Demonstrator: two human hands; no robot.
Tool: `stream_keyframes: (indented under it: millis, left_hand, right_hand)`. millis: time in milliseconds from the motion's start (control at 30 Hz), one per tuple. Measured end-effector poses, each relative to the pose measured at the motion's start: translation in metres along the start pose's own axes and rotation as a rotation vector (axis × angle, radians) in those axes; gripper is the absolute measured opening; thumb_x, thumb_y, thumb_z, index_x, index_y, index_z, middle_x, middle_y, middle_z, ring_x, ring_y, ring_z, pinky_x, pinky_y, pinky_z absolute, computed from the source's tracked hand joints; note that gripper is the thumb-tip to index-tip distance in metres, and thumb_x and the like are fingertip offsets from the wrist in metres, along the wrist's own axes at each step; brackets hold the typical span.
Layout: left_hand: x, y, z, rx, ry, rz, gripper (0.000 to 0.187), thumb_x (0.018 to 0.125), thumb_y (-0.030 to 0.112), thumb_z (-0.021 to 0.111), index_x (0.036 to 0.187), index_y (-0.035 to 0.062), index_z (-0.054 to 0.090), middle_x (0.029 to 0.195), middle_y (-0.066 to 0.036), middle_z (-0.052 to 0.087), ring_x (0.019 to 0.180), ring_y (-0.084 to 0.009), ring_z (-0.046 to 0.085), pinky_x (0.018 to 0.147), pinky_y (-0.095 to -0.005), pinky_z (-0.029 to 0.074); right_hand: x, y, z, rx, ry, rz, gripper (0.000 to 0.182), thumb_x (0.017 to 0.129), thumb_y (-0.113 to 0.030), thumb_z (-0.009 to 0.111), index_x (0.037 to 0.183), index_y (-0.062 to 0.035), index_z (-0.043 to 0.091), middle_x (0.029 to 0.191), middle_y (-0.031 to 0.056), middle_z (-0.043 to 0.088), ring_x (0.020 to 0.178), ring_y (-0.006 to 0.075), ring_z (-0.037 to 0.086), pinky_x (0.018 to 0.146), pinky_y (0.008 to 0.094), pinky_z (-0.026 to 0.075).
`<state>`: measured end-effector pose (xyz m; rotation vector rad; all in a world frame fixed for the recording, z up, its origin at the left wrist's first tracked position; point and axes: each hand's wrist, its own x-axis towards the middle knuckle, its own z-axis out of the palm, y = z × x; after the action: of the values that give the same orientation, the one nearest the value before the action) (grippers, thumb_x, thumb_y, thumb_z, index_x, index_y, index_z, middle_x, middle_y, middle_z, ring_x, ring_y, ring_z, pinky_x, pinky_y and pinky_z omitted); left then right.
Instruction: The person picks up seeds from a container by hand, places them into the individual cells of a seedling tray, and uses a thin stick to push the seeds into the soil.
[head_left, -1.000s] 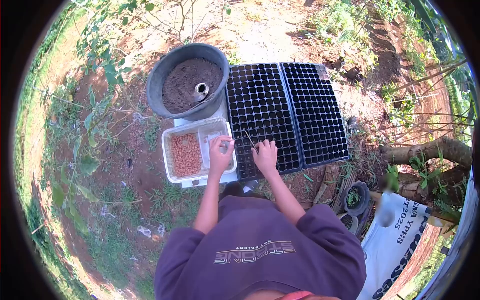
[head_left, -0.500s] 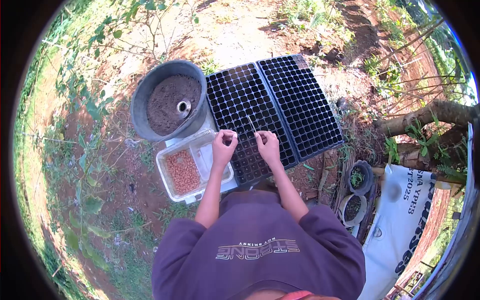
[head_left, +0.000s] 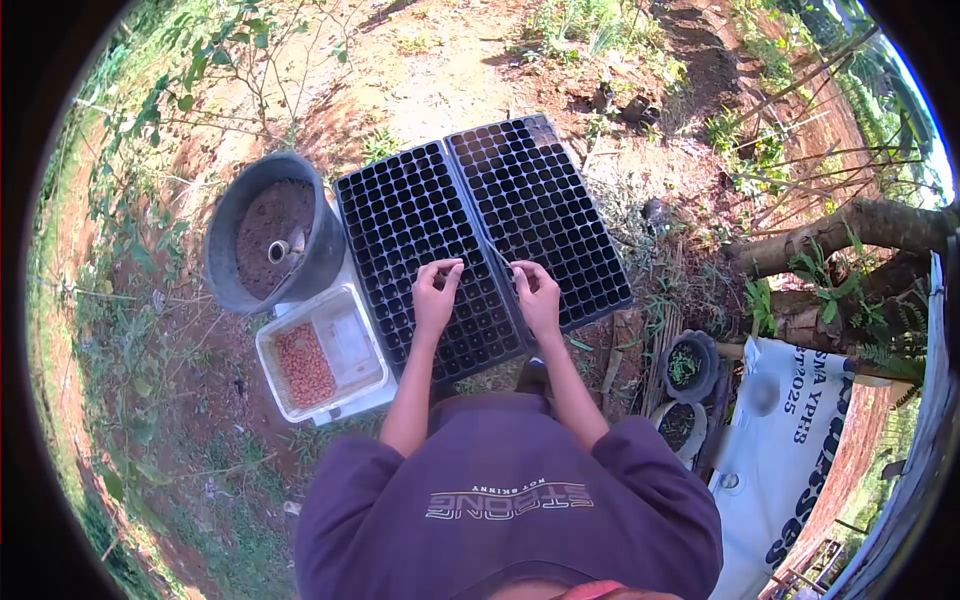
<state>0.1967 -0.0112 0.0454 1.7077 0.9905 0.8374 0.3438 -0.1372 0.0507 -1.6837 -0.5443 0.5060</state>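
Note:
My left hand [head_left: 437,297] is over the front part of the left black seedling tray [head_left: 405,215], thumb and fingertips pinched together. Whatever lies between those fingertips is too small to make out. My right hand [head_left: 538,300] grips a thin stick [head_left: 499,252] that points up and left over the seam between the trays. The right seedling tray [head_left: 535,205] lies side by side with the left one. Dark soil shows in the left tray's nearer cells. Left of the trays, a white plastic tub [head_left: 375,372] holds reddish-brown seeds [head_left: 303,365] in one part.
A large grey basin [head_left: 225,255] of soil, with a small metal can [head_left: 278,252] in it, stands at the left. Right of the trays are two small plant pots [head_left: 708,350], a thick branch [head_left: 830,235] and a white printed banner [head_left: 775,440]. Leafy plants grow around.
The view has shifted, so trays, basin and tub sit further left. Both hands have moved rightward across the trays, the right one from the left tray to the seam and right tray.

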Motion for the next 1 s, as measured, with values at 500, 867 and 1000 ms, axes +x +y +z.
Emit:
stream_keyframes:
  millis: [500,867,1000]
  left_hand:
    - [0.001,0.063,0.164,-0.219,0.170,-0.225,0.017,0.097,0.015,0.072,0.109,0.0026,0.073,0.102,-0.002,0.073,0.090,-0.0075,0.065,0.083,-0.0238,0.051]
    - [0.062,0.039,0.166,-0.271,0.187,-0.230,0.020,0.099,0.018,0.070,0.111,0.0028,0.072,0.098,-0.001,0.072,0.085,-0.0063,0.064,0.079,-0.0225,0.050]
    - [0.085,0.042,0.179,-0.273,0.221,-0.222,0.020,0.097,0.018,0.071,0.111,0.0036,0.073,0.094,-0.002,0.072,0.082,-0.0071,0.064,0.076,-0.0226,0.051]
  right_hand:
    - [0.119,0.004,-0.152,0.088,-0.146,-0.047,0.019,0.099,-0.012,0.068,0.114,-0.0039,0.076,0.093,0.0006,0.067,0.077,0.0050,0.058,0.069,0.0213,0.046]
    - [0.160,0.011,-0.123,-0.007,-0.015,-0.046,0.017,0.099,-0.014,0.068,0.111,-0.0045,0.077,0.094,0.0012,0.066,0.079,0.0070,0.058,0.072,0.0225,0.047]
    - [0.171,0.003,-0.126,0.031,0.038,-0.054,0.016,0.099,-0.012,0.069,0.110,-0.0036,0.076,0.094,0.0006,0.064,0.080,0.0071,0.059,0.071,0.0215,0.047]
